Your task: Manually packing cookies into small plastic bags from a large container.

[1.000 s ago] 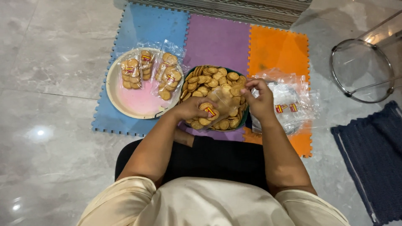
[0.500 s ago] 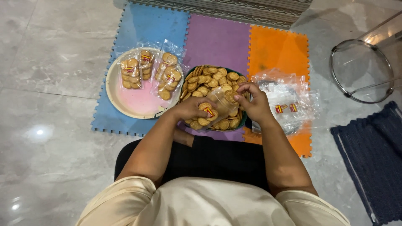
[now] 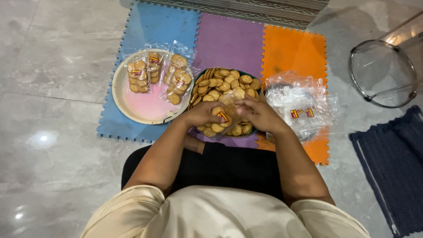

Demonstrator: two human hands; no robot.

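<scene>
Resting far left: round cream plate with pink centre (image 3: 141,105) bearing three filled clear biscuit packets (image 3: 161,75). Centre: left hand (image 3: 203,113) and right hand (image 3: 260,113), both pinched shut on small clear plastic bag (image 3: 227,112), above dark bowl of round golden biscuits (image 3: 227,83). Right: heap of empty clear bags (image 3: 302,105).

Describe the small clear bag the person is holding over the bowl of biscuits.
The small bag looks like thin, clear plastic with a red and yellow label on its front. Round golden biscuits show through it, though how many is hard to tell. It is held just above the near side of the dark bowl heaped with loose biscuits. The left hand grips its left side, the right hand its right and top edge. Whether its mouth is open is unclear.
</scene>
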